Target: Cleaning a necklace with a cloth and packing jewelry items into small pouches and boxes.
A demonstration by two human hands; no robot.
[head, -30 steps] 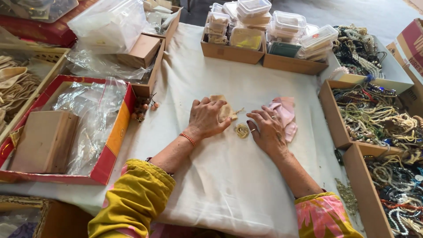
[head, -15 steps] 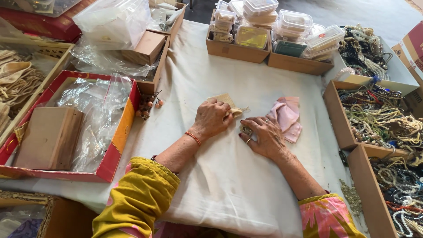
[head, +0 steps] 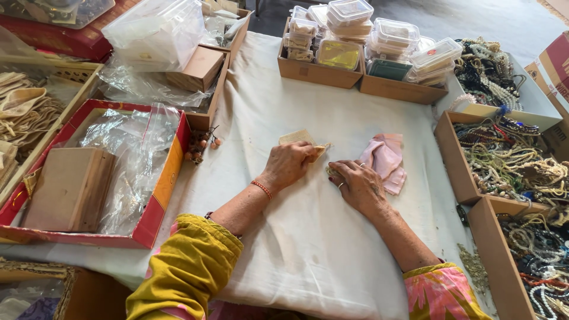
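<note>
Now, left hand [head: 289, 164]: palm down, fingers curled, pinching the beige pouch [head: 302, 140].
Right hand [head: 355, 184]: flat on white cloth [head: 308, 237], fingers loosely bent, grasping nothing visible.

Pink cloth [head: 386, 161]; red-edged box [head: 161, 195]; white tablecloth [head: 332, 255]; yellow sleeve [head: 186, 272]; floral pink sleeve [head: 441, 293].

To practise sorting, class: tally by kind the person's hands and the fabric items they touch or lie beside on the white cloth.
Hands: 2, the left hand and the right hand
Tan pouch: 1
Pink fabric pile: 1 (its layers cannot be told apart)
Total: 4
</note>
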